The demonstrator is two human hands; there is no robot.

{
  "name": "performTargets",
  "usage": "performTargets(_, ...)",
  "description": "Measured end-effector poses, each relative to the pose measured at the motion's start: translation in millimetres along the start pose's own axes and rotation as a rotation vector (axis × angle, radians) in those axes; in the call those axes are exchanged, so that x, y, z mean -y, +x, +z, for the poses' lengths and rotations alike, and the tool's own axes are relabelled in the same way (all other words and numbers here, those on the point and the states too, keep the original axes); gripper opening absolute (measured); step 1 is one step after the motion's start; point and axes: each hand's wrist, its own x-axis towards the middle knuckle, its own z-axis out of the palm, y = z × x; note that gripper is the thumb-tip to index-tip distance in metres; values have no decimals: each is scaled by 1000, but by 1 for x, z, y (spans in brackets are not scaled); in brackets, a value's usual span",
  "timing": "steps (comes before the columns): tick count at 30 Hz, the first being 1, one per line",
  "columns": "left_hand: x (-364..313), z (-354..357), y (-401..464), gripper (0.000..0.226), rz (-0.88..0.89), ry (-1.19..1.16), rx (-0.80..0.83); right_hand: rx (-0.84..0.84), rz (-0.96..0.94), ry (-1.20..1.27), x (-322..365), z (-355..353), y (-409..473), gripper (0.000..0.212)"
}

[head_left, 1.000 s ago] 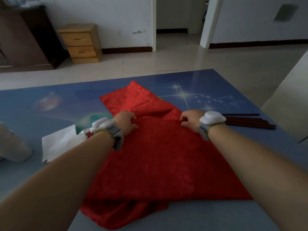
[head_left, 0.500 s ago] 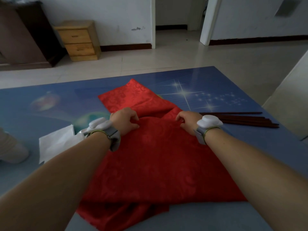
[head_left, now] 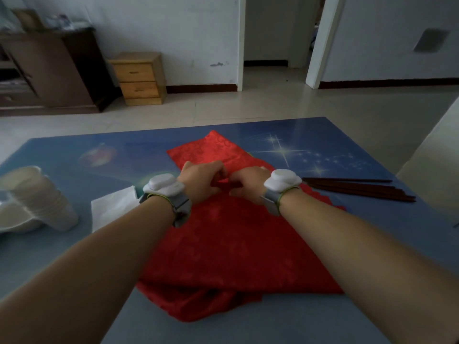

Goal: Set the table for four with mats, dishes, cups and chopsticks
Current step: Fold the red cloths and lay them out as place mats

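A pile of red cloth mats [head_left: 231, 249] lies in the middle of the blue table [head_left: 347, 155]. My left hand [head_left: 202, 181] and my right hand [head_left: 248, 182] sit close together at the far edge of the top mat, fingers curled and pinching the red fabric between them. Dark chopsticks [head_left: 357, 188] lie in a bundle to the right of my right hand. A stack of white paper cups [head_left: 37, 194] lies tipped at the left, against a white dish [head_left: 15, 219].
White napkins [head_left: 111, 209] lie beside my left wrist. Beyond the table's far edge is tiled floor, with a small wooden drawer unit [head_left: 140, 78] and a dark cabinet [head_left: 47, 70] at the wall. A pale surface [head_left: 437, 160] rises at the right.
My hands have drawn together from about shoulder width to nearly touching, gathering the top mat's far edge. The view has tilted up and the cups have come into sight at the left.
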Motion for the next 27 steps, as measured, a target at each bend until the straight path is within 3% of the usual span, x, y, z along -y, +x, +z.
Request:
performTargets(3,15,-12,-14,34,-113,405,171,-21,-23,25,6,-7,-12,30)
performTargets(5,24,-20,-25,32,-216,427,174,-33,2,37,5,-13,-20,30)
performTargets(10,33,-42,-49,28,-394,-268,125,-86,125,51,0,-17,-28,27)
performTargets(13,28,-48,-61,17,-442,-596,39,-287,175,-85,10,-14,-32,32)
performTargets(15,20,-46,-67,14,-472,-786,-20,-420,101,12,28,-12,-37,25)
performTargets(19,2,-40,-72,26,-457,-919,-132,-294,44,376,71,4,-42,19)
performTargets(21,-5,-37,-75,27,-445,-971,-175,-315,109,519,81,15,-41,23)
performTargets(25,-8,-34,-85,20,-456,-1317,-174,-387,182,719,88,24,-44,27)
performTargets(27,-12,-32,-89,20,-441,-1273,-153,-422,209,786,90,23,-45,26)
